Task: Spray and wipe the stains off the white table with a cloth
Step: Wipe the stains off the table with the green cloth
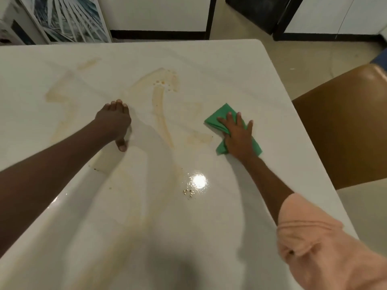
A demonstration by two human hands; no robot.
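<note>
Wiping stage, far from finished. Reading left to right across the white surface (209,65): tan smears (60,114) run down the left side, from about ten o'clock of the left hand towards its eight o'clock. The left hand (114,122) props on the surface near the middle, fingertips and thumb touching down, the palm apparently raised; its grip holds nothing, though blur makes the exact finger pose hard to read. At its one o'clock a curved brown streak (161,105) with beaded droplets at its top sweeps downward, undisturbed. Below, at the hand's five o'clock, a wet glossy patch (198,181) catches the lamp, with a few small droplets or crumbs just beside it; this suggests spray has already been applied there. No spray bottle is in view.

The green cloth (222,118) lies flat, folded and somewhat bunched, at three o'clock of the left hand, near the right edge. The right hand (238,137) presses it down with fingers spread straight, an open grip laid on top rather than curled round it.

Judgement: spraying likely done in part; most stains remain, so the bulk of the wiping is left. A brown chair (345,130) stands off the right edge.
</note>
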